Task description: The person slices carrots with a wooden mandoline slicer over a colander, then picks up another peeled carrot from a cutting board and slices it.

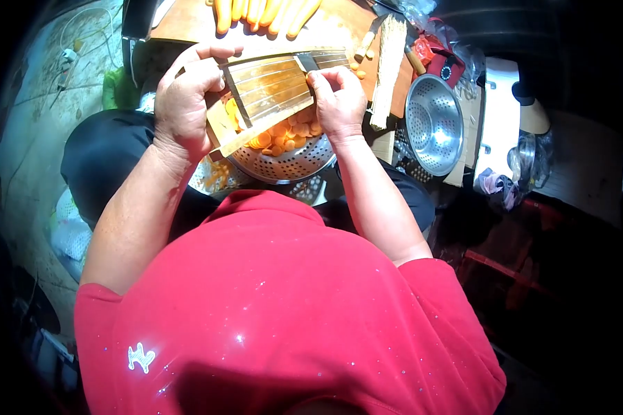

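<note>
My left hand (180,97) grips the left end of a wooden mandoline slicer (266,86), which is held tilted. My right hand (339,100) is closed in a pinch at the slicer's right part, thumb and forefinger against the edge of a dark strip (306,62) set across it. Whether a small piece is caught between those fingertips is hidden. Directly below the slicer, a metal colander (280,168) holds many round orange carrot slices (287,133); the slicer covers part of them.
Several peeled carrots (266,12) lie on a wooden board (180,24) at the far side. Right of it are a straw brush (391,66), a second metal colander (434,124) and a white box-like object (502,114). A green bag (118,90) stands at left.
</note>
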`<state>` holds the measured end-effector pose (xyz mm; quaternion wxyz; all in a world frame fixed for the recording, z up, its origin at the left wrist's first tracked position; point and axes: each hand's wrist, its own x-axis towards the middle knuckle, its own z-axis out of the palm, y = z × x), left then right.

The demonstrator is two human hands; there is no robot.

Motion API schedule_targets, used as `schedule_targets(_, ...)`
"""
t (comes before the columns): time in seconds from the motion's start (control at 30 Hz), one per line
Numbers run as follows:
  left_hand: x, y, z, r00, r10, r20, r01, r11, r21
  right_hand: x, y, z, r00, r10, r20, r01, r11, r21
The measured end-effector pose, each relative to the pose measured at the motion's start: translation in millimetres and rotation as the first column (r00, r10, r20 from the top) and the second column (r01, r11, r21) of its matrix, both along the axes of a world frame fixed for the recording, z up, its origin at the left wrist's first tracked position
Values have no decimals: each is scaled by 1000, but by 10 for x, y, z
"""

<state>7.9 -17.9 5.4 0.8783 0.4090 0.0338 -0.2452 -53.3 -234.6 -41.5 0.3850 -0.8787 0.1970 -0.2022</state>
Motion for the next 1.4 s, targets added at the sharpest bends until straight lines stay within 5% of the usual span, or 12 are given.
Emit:
schedule_targets(0.1, -13, 5, -39, 1000, -17, 9, 17, 1000, -25, 107, -214, -146, 989, -114, -97, 110, 993, -45)
schedule_targets(0.3, 7, -12, -8, 1000, -9, 17, 10, 999, -37, 76, -314, -145, 983, -85, -161, 112, 979, 169)
schedule_targets(0.43, 9, -13, -4, 999, -7, 33, 7, 1000, -4, 96, -384, -153, 986, -68, -155, 82, 993, 84)
schedule_targets(0.6, 21, -14, -31, 999, 6, 32, -5, 1000, -18, 149, -642, -242, 972, -106, -209, 165, 944, 285)
schedule_targets(1.0, 46, -28, -43, 1000, -8, -21, 7, 998, -54, 357, -1794, -830, 872, -449, -195, 487, 836, 252)
schedule_targets(1.07, 52, -20, -61, 1000, -13, -10, 12, 999, -40, 432, -1815, -837, 858, -489, -156, 510, 776, 371)
schedule_targets(1.2, 34, -34, -14, 999, 5, -39, -6, 999, -33, 513, -1842, -896, 867, -463, -187, 499, 821, 279)
schedule_targets(1.3, 11, -24, 7, 999, 3, -47, -7, 997, -79, 621, -1535, -601, 952, -260, -161, 301, 889, 344)
schedule_targets(1.4, 7, -22, 26, 998, -2, -70, -3, 997, -80, 870, -1373, -502, 991, 41, -130, -39, 999, 12)
